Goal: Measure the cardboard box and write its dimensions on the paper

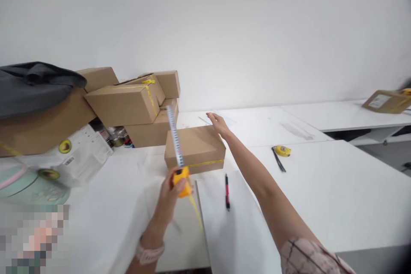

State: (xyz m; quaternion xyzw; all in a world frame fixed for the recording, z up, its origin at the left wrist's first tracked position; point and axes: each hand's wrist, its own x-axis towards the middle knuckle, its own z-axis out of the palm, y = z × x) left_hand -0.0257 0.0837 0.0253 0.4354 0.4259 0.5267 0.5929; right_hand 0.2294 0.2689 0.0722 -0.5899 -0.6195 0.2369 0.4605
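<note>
My left hand (173, 188) is wrapped round a yellow tape measure (183, 182), whose blade (175, 137) sticks out upward and away past the left side of a cardboard box (199, 143). A yellow strap hangs from the tape's case. The box lies flat on the white table, with a yellow strip along its near side. My right hand (218, 123) is stretched out with its fingers straight at the box's far right corner; I cannot tell whether it touches the cardboard. Near the box lies a red and black pen (227, 192) on a white board (237, 222).
Several cardboard boxes (122, 105) are stacked at the back left, beside a dark bag (38, 87). A white carton (80, 154) and a green container (32, 184) stand at left. A second tape measure (283, 150) lies to the right; another box (387, 102) sits far right.
</note>
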